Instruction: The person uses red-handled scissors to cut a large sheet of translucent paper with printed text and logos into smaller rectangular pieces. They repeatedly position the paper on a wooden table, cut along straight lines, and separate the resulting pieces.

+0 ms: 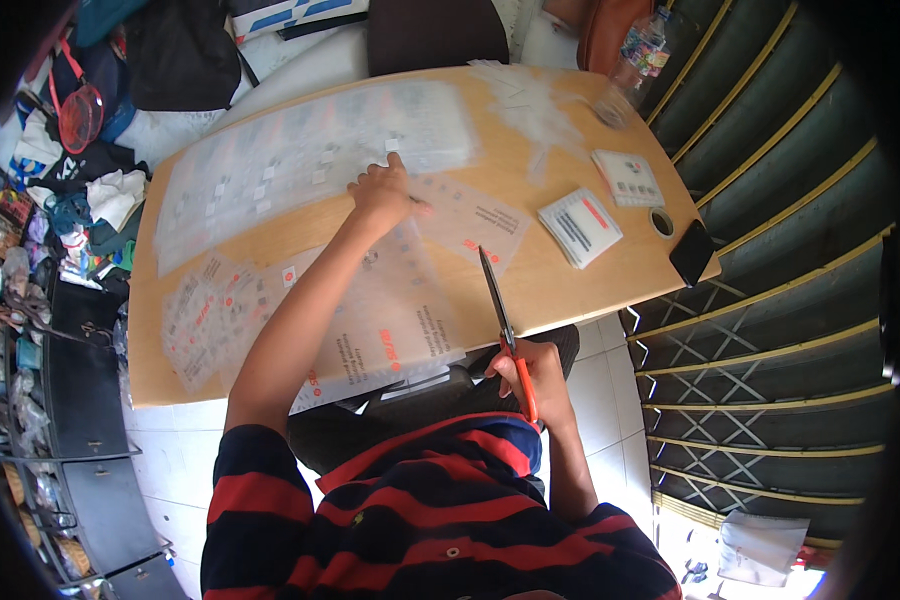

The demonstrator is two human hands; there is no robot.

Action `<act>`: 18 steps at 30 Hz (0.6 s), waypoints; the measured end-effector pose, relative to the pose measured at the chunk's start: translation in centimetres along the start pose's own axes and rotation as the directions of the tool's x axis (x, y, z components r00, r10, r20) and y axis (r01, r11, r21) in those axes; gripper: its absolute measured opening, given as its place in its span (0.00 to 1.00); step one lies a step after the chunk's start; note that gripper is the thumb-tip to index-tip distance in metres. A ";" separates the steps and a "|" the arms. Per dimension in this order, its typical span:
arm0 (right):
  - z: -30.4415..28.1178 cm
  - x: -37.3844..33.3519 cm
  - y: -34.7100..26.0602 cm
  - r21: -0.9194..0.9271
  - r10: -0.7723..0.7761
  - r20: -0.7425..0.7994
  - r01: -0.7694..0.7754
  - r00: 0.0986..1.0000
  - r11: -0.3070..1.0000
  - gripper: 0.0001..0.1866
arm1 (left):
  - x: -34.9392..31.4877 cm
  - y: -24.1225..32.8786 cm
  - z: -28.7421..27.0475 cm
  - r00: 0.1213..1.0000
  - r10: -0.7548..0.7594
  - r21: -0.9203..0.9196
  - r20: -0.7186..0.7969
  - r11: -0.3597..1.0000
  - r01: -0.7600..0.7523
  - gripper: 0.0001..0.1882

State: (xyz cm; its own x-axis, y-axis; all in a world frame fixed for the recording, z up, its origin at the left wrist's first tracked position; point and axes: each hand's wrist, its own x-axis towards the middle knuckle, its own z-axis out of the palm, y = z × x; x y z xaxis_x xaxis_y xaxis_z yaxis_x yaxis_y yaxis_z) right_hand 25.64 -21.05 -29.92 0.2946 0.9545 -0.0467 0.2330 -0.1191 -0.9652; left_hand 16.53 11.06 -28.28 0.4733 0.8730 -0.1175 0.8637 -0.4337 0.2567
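Note:
My right hand [540, 375] is closed around the orange handles of a pair of scissors [500, 300], close to the table's front edge. The dark blades point away from me, nearly together, their tips over the table. My left hand [380, 192] reaches across the table, fingers apart and partly bent, holding nothing that I can make out. It lies where a long stack of translucent plastic sheets [300, 150] meets a printed translucent sheet [475, 220]. More printed sheets [380, 320] lie under my left forearm, some hanging past the front edge.
On the table's [560, 290] right stand two stacks of printed plastic pieces [580, 228] [627, 178], a tape roll [661, 222], a black phone [690, 253] and a clear bottle [635, 70]. Clear scraps [530, 110] lie at the back. A folding metal gate [760, 300] borders the right side; piled clothes [80, 210] fill the left.

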 end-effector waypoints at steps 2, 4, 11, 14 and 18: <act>-0.3 -0.4 0.7 -0.003 -0.012 0.003 0.012 1.000 1.000 0.24 | 1.0 -0.3 0.5 1.000 -0.006 -0.040 0.002 0.999 0.006 0.50; -0.6 -0.8 1.0 -0.009 -0.012 -0.004 0.012 1.000 1.000 0.25 | 1.4 -0.2 0.8 0.999 0.045 -0.091 -0.013 0.995 -0.046 0.44; -0.4 -1.4 1.1 0.042 0.017 -0.027 -0.015 1.000 0.999 0.23 | 1.4 0.9 -0.5 0.967 0.207 -0.603 -0.149 0.756 -0.255 0.26; -0.1 -2.1 2.0 0.001 -0.005 -0.001 0.005 1.000 1.000 0.21 | -2.0 1.9 -2.1 0.978 0.162 -0.839 -0.131 0.508 -0.196 0.21; 2.0 -3.6 1.2 0.182 -0.013 0.120 -0.010 0.993 0.983 0.34 | -8.4 0.0 -3.0 0.996 0.091 -0.977 -0.006 0.213 -0.026 0.16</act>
State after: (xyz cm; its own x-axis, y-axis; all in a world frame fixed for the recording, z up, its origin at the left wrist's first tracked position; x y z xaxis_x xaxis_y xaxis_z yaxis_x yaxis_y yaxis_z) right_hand 23.06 -24.09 -31.46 0.1781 0.9819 -0.0652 0.0577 -0.0765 -0.9954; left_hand 11.99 4.41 -24.42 0.5489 0.8313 -0.0878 0.0031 0.1030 0.9947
